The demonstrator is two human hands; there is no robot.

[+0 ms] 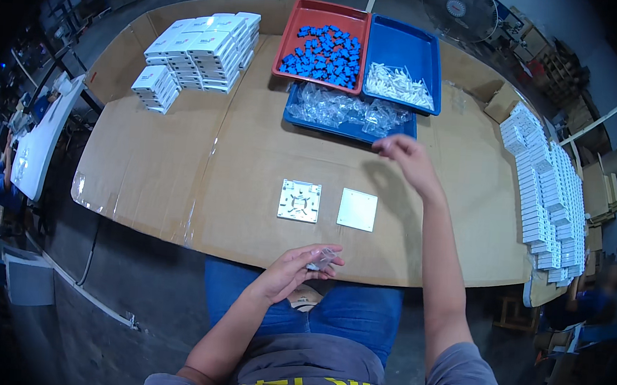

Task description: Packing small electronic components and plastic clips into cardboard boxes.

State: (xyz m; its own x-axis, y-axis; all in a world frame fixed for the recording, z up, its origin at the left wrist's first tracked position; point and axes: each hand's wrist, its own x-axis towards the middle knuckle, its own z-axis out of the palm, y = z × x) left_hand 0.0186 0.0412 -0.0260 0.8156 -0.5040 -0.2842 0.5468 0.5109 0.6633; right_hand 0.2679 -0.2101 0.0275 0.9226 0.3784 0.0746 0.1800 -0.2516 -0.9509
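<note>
Close to the table's front edge, my left hand is closed around a small clear plastic bag. My right hand is raised over the table, just in front of the lower blue tray of clear plastic bags. Its thumb and fingers are pinched together; what they hold, if anything, is too small to make out. Between the hands and the trays lie two white square pieces. The left one is a frame with inner fittings showing; the right one is a plain flat plate.
At the back, a red tray holds small blue parts, beside a blue tray of white slender pieces. White stacked units stand at back left, more stacks along the right edge. A fan stands beyond.
</note>
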